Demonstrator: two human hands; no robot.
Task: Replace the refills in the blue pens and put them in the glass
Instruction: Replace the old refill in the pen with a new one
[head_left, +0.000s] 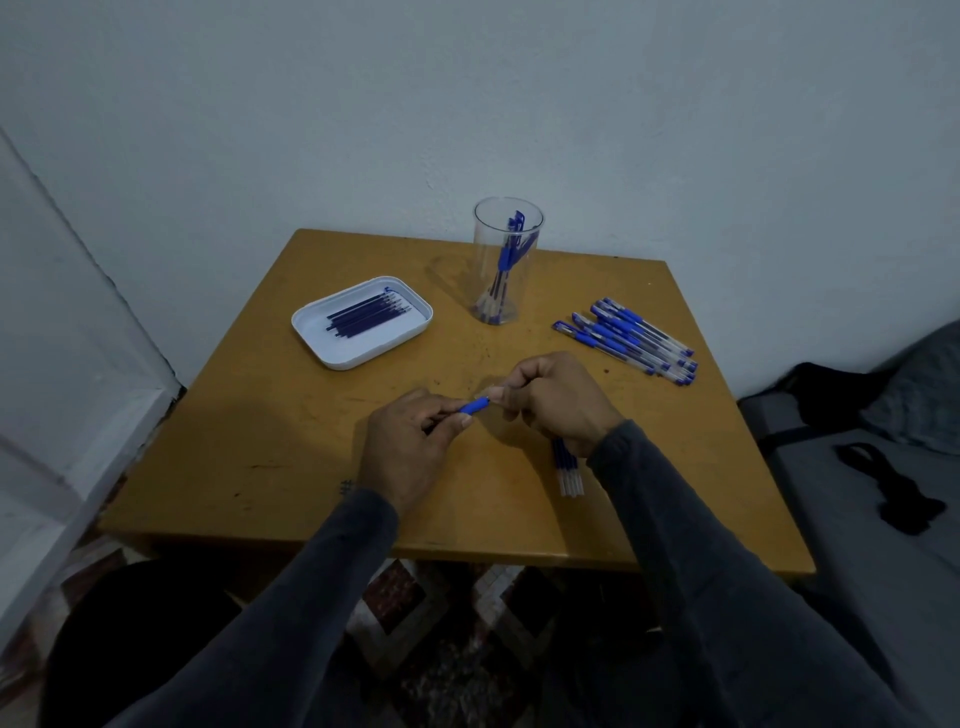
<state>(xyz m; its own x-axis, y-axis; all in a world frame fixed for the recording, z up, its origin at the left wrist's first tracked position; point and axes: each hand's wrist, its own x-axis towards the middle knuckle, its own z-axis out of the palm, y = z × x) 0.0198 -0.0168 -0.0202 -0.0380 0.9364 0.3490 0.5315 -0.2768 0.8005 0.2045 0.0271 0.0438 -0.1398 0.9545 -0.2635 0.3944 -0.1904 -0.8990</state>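
Pen (474, 405) with the blue grip sits between my two hands, just above the table (270, 467), nearer to me than the glass. My left hand (410, 447) pinches the blue grip end between thumb and fingers, curled round it. My right hand (558, 400) is curled round the pen's other end, so the two hands nearly meet over the pen; that end is hidden inside my fingers. Under my right wrist, on my side of the glass, a few loose refills (569, 470) with clear ends lie side by side on the table, partly covered by my sleeve (701, 545).

Farther out, the white tray (322, 345) lies left of the glass and a little nearer to me, holding a row of dark blue refills (366, 314) laid side by side. Right of the glass, a pile of capped blue pens (631, 338) lies fanned out on the table, apart from my hands.

Farthest, the clear glass (506, 260) stands upright near the table's back edge, close to the wall, with several blue pens (511, 244) leaning inside it.
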